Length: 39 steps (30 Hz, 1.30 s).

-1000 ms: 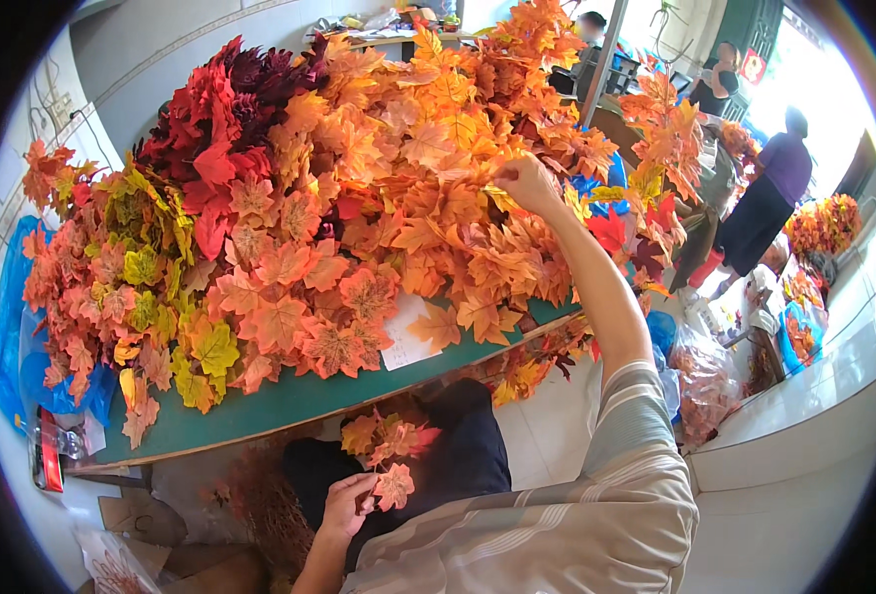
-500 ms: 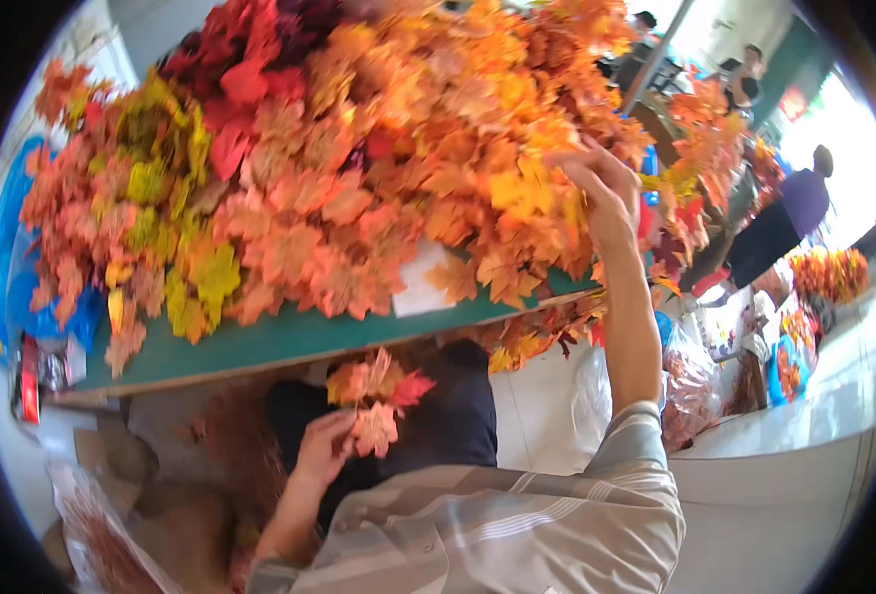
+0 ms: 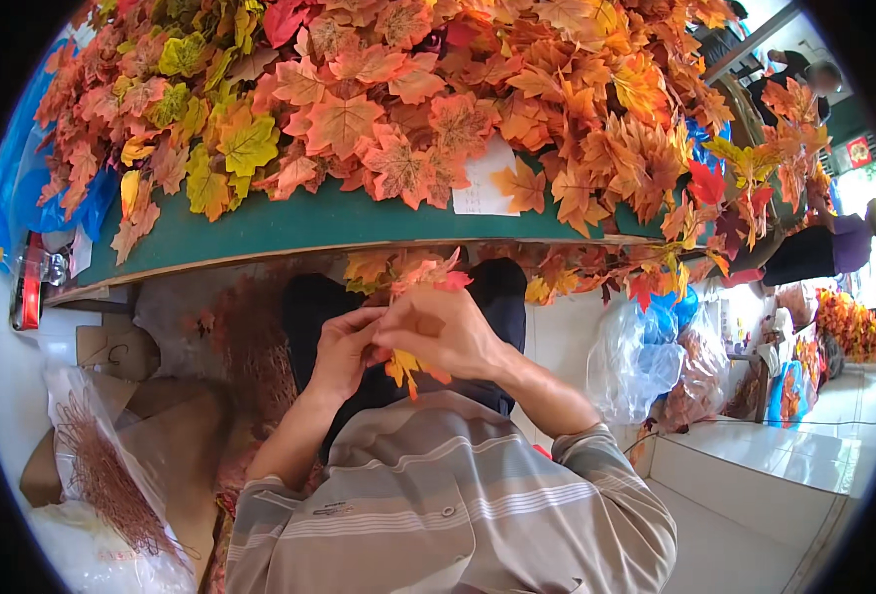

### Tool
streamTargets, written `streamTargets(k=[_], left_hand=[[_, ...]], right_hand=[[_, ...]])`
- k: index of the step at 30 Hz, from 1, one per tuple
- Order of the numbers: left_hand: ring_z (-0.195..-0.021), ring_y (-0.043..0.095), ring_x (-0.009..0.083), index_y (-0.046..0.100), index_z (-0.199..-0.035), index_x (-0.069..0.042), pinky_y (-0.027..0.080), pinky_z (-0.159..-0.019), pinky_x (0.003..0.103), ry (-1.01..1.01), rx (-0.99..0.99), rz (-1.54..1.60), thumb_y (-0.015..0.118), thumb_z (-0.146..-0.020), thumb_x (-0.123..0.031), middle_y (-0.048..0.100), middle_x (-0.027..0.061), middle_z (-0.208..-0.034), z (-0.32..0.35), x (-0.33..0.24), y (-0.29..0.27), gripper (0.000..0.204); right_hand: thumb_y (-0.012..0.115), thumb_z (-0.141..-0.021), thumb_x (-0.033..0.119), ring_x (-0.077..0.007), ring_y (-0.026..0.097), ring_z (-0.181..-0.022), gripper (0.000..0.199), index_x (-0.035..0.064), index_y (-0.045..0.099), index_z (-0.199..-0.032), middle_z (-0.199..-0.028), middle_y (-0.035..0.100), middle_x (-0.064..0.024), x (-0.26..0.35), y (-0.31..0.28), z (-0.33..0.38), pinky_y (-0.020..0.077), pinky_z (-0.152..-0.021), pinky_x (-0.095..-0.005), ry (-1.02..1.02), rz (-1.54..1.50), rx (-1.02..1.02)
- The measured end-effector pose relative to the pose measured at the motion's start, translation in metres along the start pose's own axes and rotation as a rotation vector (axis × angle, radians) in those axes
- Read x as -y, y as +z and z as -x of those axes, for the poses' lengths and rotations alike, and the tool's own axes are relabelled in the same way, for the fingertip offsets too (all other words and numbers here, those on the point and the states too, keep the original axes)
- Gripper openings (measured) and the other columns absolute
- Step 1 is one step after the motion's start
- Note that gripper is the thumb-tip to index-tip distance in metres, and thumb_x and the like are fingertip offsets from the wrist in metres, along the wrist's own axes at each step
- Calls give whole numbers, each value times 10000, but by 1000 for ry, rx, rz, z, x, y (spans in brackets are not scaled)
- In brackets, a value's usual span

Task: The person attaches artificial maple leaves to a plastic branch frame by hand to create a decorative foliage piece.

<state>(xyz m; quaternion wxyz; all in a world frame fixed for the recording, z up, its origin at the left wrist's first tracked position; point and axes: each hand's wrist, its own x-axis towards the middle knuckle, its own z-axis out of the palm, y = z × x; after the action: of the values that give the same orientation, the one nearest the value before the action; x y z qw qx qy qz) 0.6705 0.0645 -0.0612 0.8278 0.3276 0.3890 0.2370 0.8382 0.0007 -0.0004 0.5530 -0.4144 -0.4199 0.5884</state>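
Note:
My two hands meet over my lap, just in front of the table edge. My left hand (image 3: pixel 344 346) is closed, its fingertips pinched on a small spray of artificial maple leaves (image 3: pixel 433 272) that shows beyond the hands in pink, orange and red. Fingers of my right hand (image 3: pixel 448 332) are bent together against the left fingertips, holding a yellow-orange artificial leaf (image 3: pixel 403 370) that hangs out below. The stems between the fingers are hidden. A big pile of artificial maple leaves (image 3: pixel 398 109) in orange, coral, yellow-green and red covers the green table (image 3: pixel 339 213) ahead.
A white paper (image 3: pixel 486 178) lies at the table's front. Blue plastic (image 3: pixel 37 193) and a red box (image 3: pixel 28 287) are at the left end. A clear bag of brown stems (image 3: pixel 111 475) lies lower left; plastic bags (image 3: pixel 631 361) stand at right. Other people are in the right background.
My right hand has come back from the leaf pile to my lap with a yellow-orange leaf and joined my left hand. The view has tilted downward.

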Motion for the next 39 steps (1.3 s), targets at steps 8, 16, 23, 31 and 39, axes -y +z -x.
streamTargets(k=[8, 16, 23, 31, 39], left_hand=[[-544, 485, 45, 658, -995, 35, 346, -469, 169, 23, 33, 16, 629, -890, -122, 603, 10, -739, 9, -13, 2, 190], [-504, 483, 39, 669, -970, -6, 332, -437, 170, 29, -13, -30, 626, -898, -144, 609, -9, -723, 9, -6, -2, 162], [-503, 473, 43, 667, -967, -7, 361, -467, 178, 13, 70, -10, 613, -901, -131, 618, 12, -734, 7, -14, 3, 150], [-500, 467, 66, 646, -963, 4, 410, -513, 228, -231, 236, 233, 581, -918, -141, 638, 49, -816, 7, -19, 6, 165], [-525, 562, 96, 651, -959, -5, 387, -444, 221, -122, 167, 48, 601, -915, -165, 632, 50, -707, 5, -11, 8, 174]], right_hand=[[670, -832, 13, -103, 622, -703, 95, -28, 590, -862, -789, 638, -55, -35, -18, -2, 511, -628, -237, 120, 301, -39], [688, -830, 23, -52, 572, -711, 105, -12, 597, -868, -955, 637, -76, -30, -22, 13, 472, -600, -206, -65, 323, -202], [694, -834, 71, -57, 573, -705, 140, -13, 590, -874, -856, 644, -64, -57, -35, 11, 458, -554, -228, 56, 266, -52], [716, -721, 30, -246, 583, -767, 179, 17, 613, -868, -861, 624, -98, -56, -46, 0, 483, -676, -335, -303, 711, 47], [740, -682, 51, -283, 562, -909, 185, 52, 631, -831, -965, 648, -78, -47, -49, 17, 472, -783, -369, -320, 791, -95]])
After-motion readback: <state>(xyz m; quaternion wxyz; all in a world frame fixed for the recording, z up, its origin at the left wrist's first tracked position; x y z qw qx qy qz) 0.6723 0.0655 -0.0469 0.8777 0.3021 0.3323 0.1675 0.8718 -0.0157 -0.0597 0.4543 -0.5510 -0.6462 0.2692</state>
